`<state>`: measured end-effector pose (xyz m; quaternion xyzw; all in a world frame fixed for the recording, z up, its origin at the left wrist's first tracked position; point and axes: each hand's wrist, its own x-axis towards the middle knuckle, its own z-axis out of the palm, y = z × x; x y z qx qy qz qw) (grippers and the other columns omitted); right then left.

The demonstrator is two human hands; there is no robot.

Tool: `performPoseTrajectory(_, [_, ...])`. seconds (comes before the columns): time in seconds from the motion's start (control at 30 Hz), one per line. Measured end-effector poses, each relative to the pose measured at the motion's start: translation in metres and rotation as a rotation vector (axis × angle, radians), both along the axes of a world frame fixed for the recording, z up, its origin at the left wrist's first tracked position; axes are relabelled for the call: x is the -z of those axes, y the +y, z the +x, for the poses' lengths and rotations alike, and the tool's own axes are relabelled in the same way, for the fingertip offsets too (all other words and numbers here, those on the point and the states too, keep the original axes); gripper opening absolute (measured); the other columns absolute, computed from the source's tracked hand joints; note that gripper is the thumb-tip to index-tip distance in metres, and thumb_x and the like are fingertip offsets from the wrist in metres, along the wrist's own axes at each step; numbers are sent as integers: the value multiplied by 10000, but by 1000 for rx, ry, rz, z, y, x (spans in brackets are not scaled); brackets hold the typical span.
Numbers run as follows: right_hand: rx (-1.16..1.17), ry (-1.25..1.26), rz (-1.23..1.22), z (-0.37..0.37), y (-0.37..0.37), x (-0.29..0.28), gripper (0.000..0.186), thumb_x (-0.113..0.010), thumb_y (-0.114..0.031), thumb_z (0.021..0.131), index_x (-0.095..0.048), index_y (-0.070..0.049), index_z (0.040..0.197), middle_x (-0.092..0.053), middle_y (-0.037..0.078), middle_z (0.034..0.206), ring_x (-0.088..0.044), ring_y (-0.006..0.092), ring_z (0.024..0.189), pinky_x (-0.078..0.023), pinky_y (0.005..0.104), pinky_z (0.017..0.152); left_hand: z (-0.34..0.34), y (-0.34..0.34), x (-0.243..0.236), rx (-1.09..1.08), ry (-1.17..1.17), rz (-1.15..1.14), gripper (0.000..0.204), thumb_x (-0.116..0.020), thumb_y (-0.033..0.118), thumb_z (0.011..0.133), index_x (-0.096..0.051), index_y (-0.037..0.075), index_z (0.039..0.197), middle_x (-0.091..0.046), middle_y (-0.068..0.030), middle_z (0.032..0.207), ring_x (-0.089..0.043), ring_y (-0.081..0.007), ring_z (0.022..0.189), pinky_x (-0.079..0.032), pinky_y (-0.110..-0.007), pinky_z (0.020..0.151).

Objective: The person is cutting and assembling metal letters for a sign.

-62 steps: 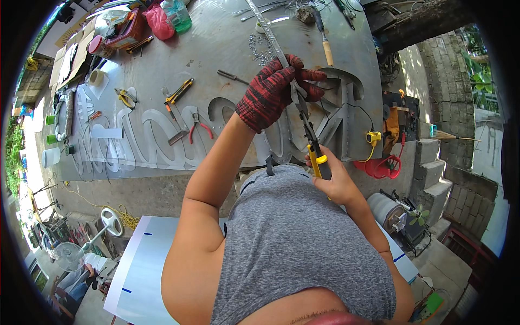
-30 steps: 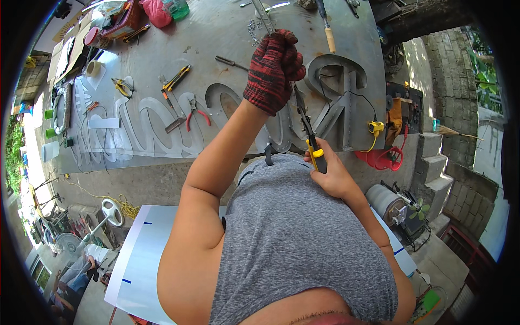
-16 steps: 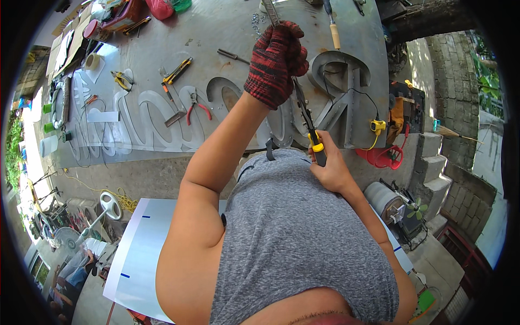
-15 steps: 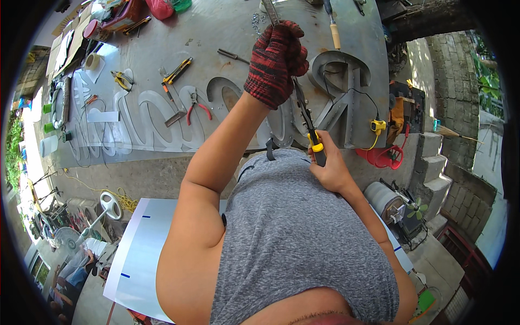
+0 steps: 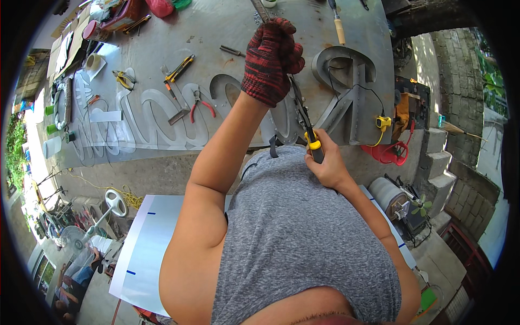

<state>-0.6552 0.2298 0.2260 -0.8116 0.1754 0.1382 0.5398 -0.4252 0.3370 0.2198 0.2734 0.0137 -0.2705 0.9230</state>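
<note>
My left hand, in a red-and-black knit glove, is closed on a narrow metal strip that runs up past the top edge. Just below it, long black-and-yellow snips angle down toward me; the glove partly hides their jaws and whatever lies between them. My bare right hand grips their handles. Around them on the steel table are curved metal letter forms, red-handled pliers, a yellow-black tool and a wooden-handled tool.
A yellow plug-like device with a cable sits at the table's right edge, red bucket-like container below it. Concrete steps and a drum are at right. Behind me lie white panels; another person is at lower left.
Both hands and the snips have moved upward in the picture, away from my body. The gloved fingers, spread earlier around the strip, are now bunched closed on it.
</note>
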Motion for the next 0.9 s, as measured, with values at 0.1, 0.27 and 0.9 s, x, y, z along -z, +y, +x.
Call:
performPoseTrajectory(0.1, [0, -8, 22, 2, -1, 0, 460, -664, -64, 811, -506, -3, 1239, -630, 189, 907, -655, 313, 856, -502, 353, 835, 2, 1, 1, 7, -16, 10, 306, -640, 454, 1007, -647, 151, 964, -414, 52, 636, -430, -106, 556, -325, -267, 468])
performPoseTrajectory(0.27, [-62, 130, 99, 3, -7, 2, 555, -645, -49, 816, -456, -33, 1338, -651, 148, 1065, -648, 289, 981, -495, 371, 919, 2, 6, 9, -62, 15, -3, 241, -644, 409, 1009, -642, 173, 963, -431, 49, 647, -410, -110, 548, -334, -277, 485])
performPoseTrajectory(0.9, [-66, 147, 313, 4, -9, -13, 754, -614, 14, 784, -386, -23, 1501, -592, 111, 1220, -598, 214, 1126, -467, 369, 1048, 14, 21, 9, -28, 111, -41, 265, -564, 399, 1040, -596, 159, 932, -397, 30, 666, -390, -149, 596, -352, -314, 540])
